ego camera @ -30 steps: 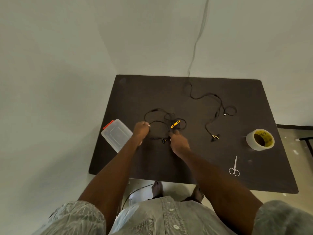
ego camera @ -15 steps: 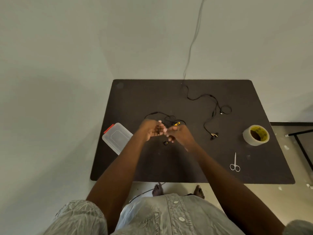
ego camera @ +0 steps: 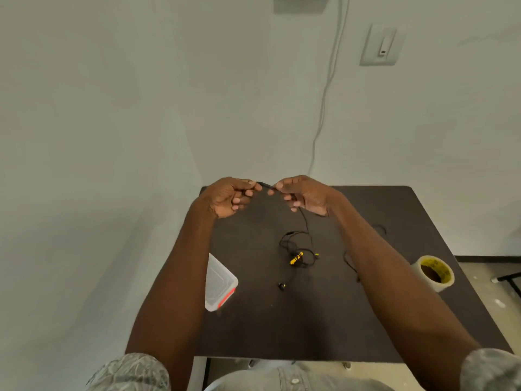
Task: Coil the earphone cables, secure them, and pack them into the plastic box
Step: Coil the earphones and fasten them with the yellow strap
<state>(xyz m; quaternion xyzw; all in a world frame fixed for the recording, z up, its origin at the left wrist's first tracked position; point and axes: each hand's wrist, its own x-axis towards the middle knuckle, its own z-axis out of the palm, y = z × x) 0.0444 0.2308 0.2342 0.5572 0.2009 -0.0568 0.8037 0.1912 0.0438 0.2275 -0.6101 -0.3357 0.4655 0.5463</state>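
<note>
Near edge of dark rectangular tabletop [ego camera: 310,328]: clear plastic box w/ red clip [ego camera: 218,280] at left, partly behind left forearm. Mid-table, black earphone cable w/ yellow inline remote [ego camera: 296,257] lies in loose tangle; one bud [ego camera: 281,285] apart, nearer. Roll of clear tape, yellow core [ego camera: 434,272], at right. Raised above far edge, left hand [ego camera: 229,197] & right hand [ego camera: 304,194] both pinch a short cable stretch betw. thumb & fingertips, other fingers curled; cable hangs from right hand to tangle.

Person wearing short-sleeved shirt [ego camera: 296,379], pale grey-green, faint mottled print showing on sleeves, white buttons down front; forearms bare; fabric possibly denim, view blurring.
</note>
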